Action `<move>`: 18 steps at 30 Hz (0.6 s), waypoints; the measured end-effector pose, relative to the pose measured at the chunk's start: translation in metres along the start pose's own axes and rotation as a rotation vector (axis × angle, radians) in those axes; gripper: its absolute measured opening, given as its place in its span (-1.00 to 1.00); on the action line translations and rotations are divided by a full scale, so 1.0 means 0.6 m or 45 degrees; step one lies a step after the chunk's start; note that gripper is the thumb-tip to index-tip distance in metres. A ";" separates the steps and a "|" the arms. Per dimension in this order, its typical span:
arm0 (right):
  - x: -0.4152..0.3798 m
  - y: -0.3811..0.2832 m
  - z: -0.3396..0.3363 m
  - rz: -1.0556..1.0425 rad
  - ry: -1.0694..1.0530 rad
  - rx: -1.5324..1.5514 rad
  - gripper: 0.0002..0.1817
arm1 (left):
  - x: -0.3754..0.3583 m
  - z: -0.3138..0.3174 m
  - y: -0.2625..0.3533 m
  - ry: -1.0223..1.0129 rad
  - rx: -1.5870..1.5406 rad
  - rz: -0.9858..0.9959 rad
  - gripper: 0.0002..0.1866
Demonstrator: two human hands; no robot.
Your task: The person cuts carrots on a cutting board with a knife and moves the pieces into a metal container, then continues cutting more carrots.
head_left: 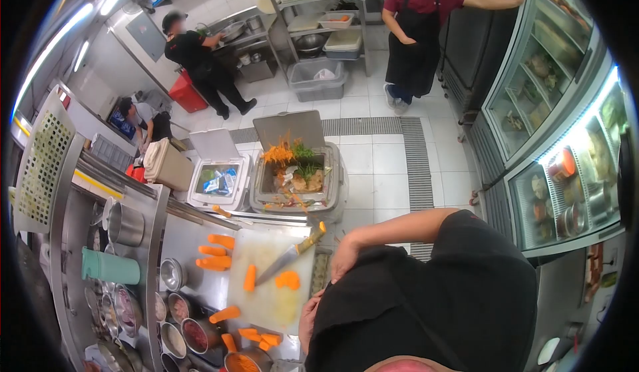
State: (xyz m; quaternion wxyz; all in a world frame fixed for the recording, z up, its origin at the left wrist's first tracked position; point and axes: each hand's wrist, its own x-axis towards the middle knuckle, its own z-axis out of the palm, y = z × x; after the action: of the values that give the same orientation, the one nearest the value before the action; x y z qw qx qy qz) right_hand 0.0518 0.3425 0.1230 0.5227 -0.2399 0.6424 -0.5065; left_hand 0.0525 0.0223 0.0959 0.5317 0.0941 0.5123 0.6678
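My right hand (344, 255) is bent in at the front of my black apron (373, 292), its fingers closed against the cloth. My left hand (309, 320) is at the apron's edge, partly hidden by it, with curled fingers touching the fabric. Beside my hands is a white cutting board (266, 305). A knife (283, 263) with a yellowish handle lies across it, apart from both hands. A carrot piece (249, 278) and cut carrot chunks (288, 279) rest on the board. Peeled carrots (214, 263) lie beyond it on the steel counter.
Metal bowls (194, 335) of ingredients and a green jug (110, 267) stand beyond the board. An open bin (336, 202) holds carrot peelings and scraps. Glass-door fridges (566, 192) line the right. One person (423, 32) stands by them; others (200, 59) are at the back.
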 end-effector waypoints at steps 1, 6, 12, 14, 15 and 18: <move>-0.005 -0.014 -0.002 -0.152 0.020 -0.117 -0.52 | 0.004 -0.003 -0.006 -0.042 0.030 0.114 -0.83; 0.004 -0.023 -0.002 -0.481 0.180 -0.301 -0.52 | 0.006 -0.011 -0.027 0.033 0.105 0.262 -0.86; 0.054 -0.018 -0.003 -0.538 0.400 -0.197 -0.61 | -0.026 -0.039 -0.079 0.184 0.079 0.286 -0.82; 0.067 -0.015 -0.018 -0.566 0.835 -0.132 -0.67 | -0.038 -0.038 -0.089 0.237 0.212 0.500 -0.86; 0.072 -0.011 -0.025 -0.563 0.828 -0.131 -0.67 | -0.043 -0.039 -0.094 0.242 0.207 0.500 -0.86; 0.088 0.010 -0.053 -0.200 1.357 -1.159 -0.51 | -0.057 -0.071 -0.106 0.376 0.193 0.369 -0.89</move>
State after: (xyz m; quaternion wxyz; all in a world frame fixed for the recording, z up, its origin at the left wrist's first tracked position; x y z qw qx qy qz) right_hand 0.0060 0.3134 0.0934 -0.0534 -0.1995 0.9398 -0.2723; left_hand 0.0775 -0.0359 0.0410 0.3407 0.1075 0.6145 0.7034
